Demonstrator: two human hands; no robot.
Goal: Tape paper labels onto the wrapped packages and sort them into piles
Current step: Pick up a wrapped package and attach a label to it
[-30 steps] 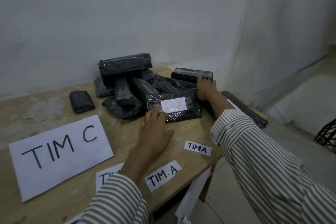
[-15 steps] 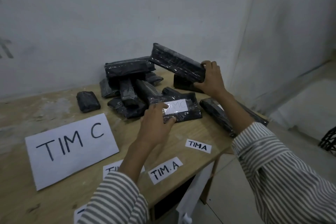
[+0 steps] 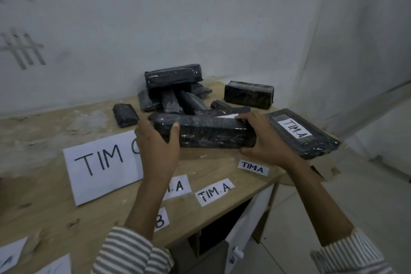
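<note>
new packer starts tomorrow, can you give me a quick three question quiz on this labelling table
1. True or false: the long black plastic-wrapped package lies untouched on the wooden table.
2. The white label on the flat black wrapped package beside the right hand reads: A TIM.A, B TIM.B, C TIM.D
3. Fill in: the small loose white paper label nearest the right wrist reads ___.
Key: 1 false, the left hand and right hand grip it; 2 A; 3 TIMA.

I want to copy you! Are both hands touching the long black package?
Touching. Head view: the left hand grips one end of the package, the right hand the other.
</note>
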